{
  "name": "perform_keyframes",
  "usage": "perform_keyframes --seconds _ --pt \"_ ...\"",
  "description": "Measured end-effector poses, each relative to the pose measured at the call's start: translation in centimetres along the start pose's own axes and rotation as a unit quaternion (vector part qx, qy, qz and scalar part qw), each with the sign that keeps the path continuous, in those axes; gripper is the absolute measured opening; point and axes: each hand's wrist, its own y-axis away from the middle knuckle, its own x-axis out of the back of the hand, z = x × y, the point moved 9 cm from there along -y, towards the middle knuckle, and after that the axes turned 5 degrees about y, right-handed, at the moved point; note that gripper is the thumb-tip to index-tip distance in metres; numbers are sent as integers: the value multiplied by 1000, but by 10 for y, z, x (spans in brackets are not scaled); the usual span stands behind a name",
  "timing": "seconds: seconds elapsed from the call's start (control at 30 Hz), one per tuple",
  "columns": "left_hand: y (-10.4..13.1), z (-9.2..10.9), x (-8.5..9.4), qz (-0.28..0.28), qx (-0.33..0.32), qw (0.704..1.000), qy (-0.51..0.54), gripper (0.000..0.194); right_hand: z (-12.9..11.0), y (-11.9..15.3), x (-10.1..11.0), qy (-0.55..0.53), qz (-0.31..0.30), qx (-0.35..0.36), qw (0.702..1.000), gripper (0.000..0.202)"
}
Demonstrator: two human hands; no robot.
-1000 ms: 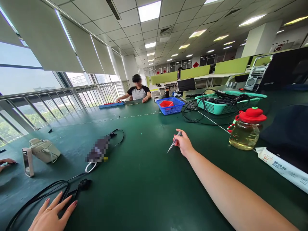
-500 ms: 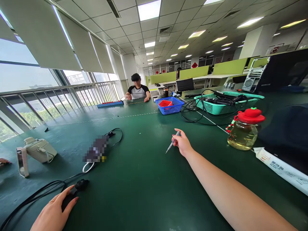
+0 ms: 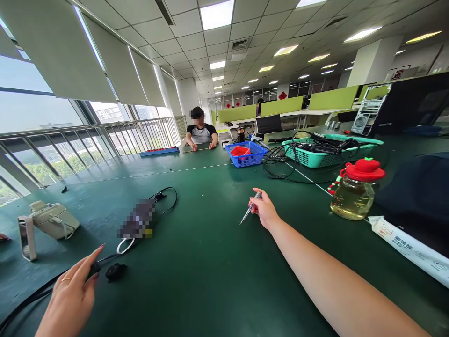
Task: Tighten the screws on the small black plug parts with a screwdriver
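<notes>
My right hand (image 3: pixel 264 209) reaches out over the green table (image 3: pixel 210 262) and holds a thin, clear pen-like screwdriver (image 3: pixel 249 208), tip pointing down-left just above the surface. At the lower left my left hand (image 3: pixel 68 296) is raised a little, its fingers pinching the black end piece (image 3: pixel 94 268) of a black cable (image 3: pixel 24 302). A separate small black plug (image 3: pixel 115 272) lies on the table just right of that hand.
A blurred dark object with a cord (image 3: pixel 138 218) and a cream case (image 3: pixel 52 219) lie at the left. Right: a jar with a red lid (image 3: pixel 355 190), a teal basket of cables (image 3: pixel 326 152), a blue basket (image 3: pixel 247 154). A person (image 3: pixel 201 132) sits at the far end.
My left hand went from lying flat on the cable to closing on its black end piece and lifting it, leaving the small plug on the table. My right hand barely moved.
</notes>
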Motion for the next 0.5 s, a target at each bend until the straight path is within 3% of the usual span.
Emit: perform_keyframes --seconds 0.1,0.17,0.37,0.5 --pt "-6 29 -12 -63 -87 993 41 53 0 0 0 2 -2 1 1000 58" --pt "-6 35 -26 -115 -105 986 58 53 1 -1 -1 3 -5 1 1000 58" --pt "-3 34 -42 -174 -130 974 67 55 2 -3 -1 4 -7 6 1000 59" --pt "-8 23 -45 -177 -97 979 38 57 2 -3 -1 11 -7 8 1000 58"
